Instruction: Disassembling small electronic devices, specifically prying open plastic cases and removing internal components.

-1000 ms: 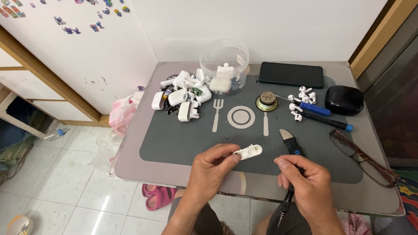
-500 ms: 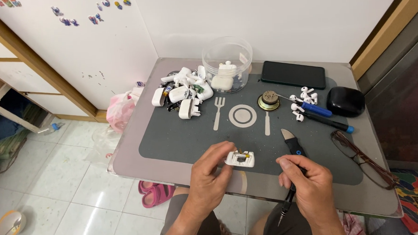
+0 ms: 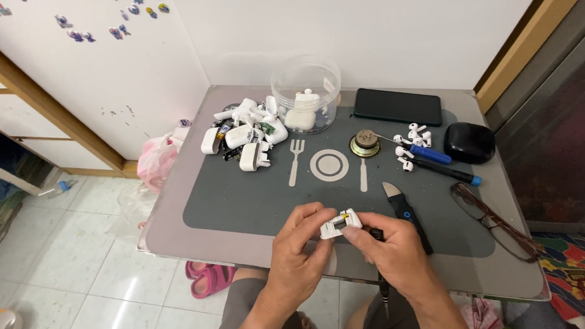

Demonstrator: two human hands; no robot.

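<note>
A small white plastic earbud-case part point(image 3: 339, 225) with yellow and dark bits inside is held over the near edge of the grey mat point(image 3: 255, 201). My left hand point(image 3: 303, 245) pinches its left side. My right hand point(image 3: 391, 245) pinches its right end, and also grips a thin dark tool point(image 3: 382, 281) that points down past the table edge. A black pry tool with a blue mark point(image 3: 406, 214) lies on the mat just right of my hands.
At the back sit a heap of white case parts point(image 3: 243, 134), a clear tub point(image 3: 306, 100), a black phone point(image 3: 397, 106), a round speaker point(image 3: 364, 143), loose earbuds point(image 3: 411, 141), blue-handled screwdrivers point(image 3: 438, 161), a black pouch point(image 3: 470, 143) and glasses point(image 3: 495, 219).
My right hand has come left to meet the white part, which my left hand alone held before. Both hands now pinch it, a little nearer the table edge.
</note>
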